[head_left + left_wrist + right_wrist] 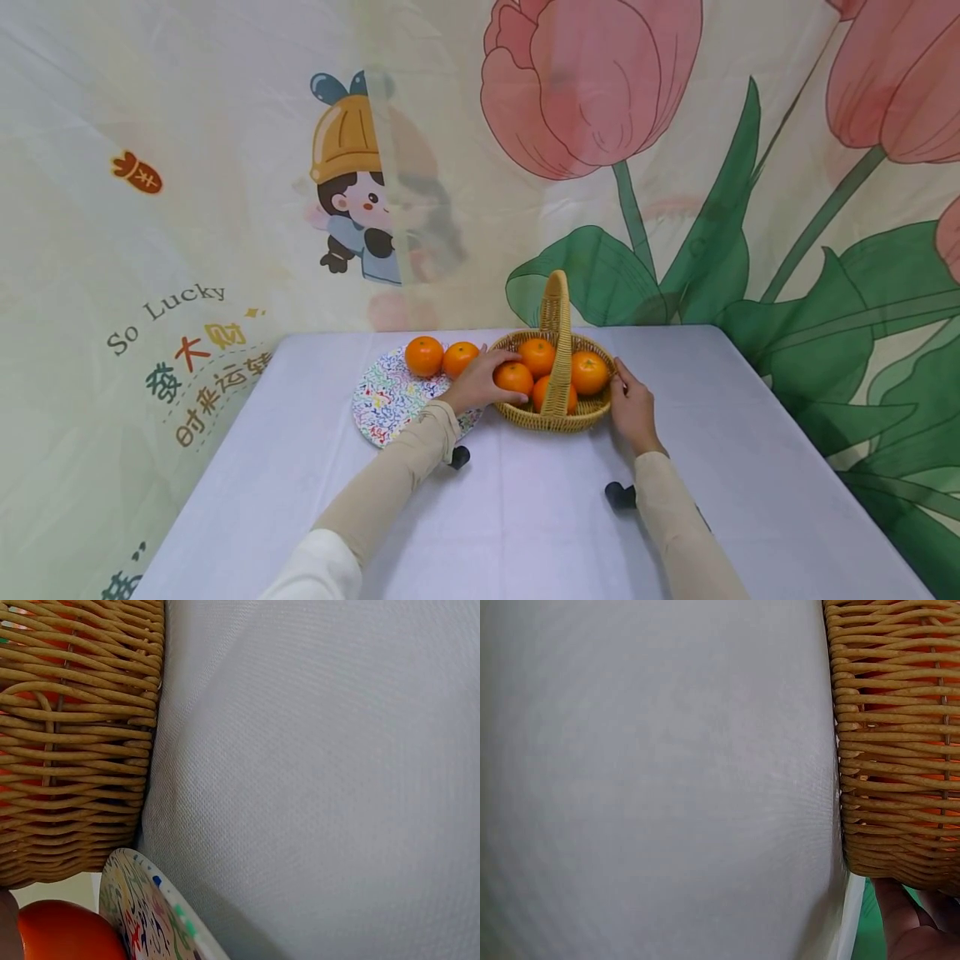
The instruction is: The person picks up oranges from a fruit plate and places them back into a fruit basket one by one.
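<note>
A wicker basket [558,423] with a tall arched handle stands upright on the table and holds several oranges [590,372]. My left hand [480,383] reaches over its left rim, thumb and fingers around the leftmost orange [513,377] in the basket. At the right side, my right hand [634,408] holds the basket by its rim, and the fingers [900,919] show against the woven wall in the right wrist view. Left of the basket, a round plate [382,400] with a colourful squiggle pattern bears two more oranges [424,357]. My left forearm covers part of that plate.
A white cloth covers the table [495,500]. Behind it hangs a printed curtain [450,167] with tulips and a cartoon figure. Black wrist-camera parts [621,496] stick out beside both forearms, low over the cloth.
</note>
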The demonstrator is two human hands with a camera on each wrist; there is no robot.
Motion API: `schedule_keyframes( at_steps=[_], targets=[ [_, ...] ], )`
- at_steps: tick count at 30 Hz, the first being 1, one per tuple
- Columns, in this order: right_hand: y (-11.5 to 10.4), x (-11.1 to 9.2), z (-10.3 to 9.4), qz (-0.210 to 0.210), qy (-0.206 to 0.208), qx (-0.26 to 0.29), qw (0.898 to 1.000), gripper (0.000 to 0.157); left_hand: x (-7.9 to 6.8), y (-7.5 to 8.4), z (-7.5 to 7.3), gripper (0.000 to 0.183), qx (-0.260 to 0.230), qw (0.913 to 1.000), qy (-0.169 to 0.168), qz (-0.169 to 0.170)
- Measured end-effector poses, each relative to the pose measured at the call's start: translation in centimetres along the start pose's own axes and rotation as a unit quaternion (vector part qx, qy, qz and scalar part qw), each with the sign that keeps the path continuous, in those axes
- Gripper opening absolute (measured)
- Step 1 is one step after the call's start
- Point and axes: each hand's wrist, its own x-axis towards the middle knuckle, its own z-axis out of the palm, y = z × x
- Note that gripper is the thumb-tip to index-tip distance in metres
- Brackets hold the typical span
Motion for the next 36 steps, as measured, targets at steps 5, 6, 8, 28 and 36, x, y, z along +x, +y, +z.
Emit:
schedule_keyframes(
  at_steps=[5,6,8,28,36],
  targets=[
    [-0.1,0.0,0.0,-0.004,0.001,0.001,1.000,0.047,-0.1,0.1,-0.1,0.074,-0.004,1.0000,-0.001,0.001],
    [-0.1,0.0,0.0,-0.003,0.001,0.002,1.000,0.047,-0.2,0.1,-0.1,0.074,-0.005,1.0000,-0.001,0.002],
    [-0.2,0.0,0.0,-0.003,0.001,0.003,1.000,0.047,-0.2,0.0,-0.2,0.074,-0.006,1.0000,0.002,0.005],
    [-0.1,0.0,0.3,0.002,-0.007,-0.001,1.000,0.048,-1.4,-0.3,-3.1,0.083,-0.068,0.9964,0.041,0.031],
    [-0.1,-0.4,0.2,-0.005,-0.001,0.001,1.000,0.048,-2.3,-1.4,-6.1,0.080,-0.085,0.9916,0.097,0.000]
  ],
)
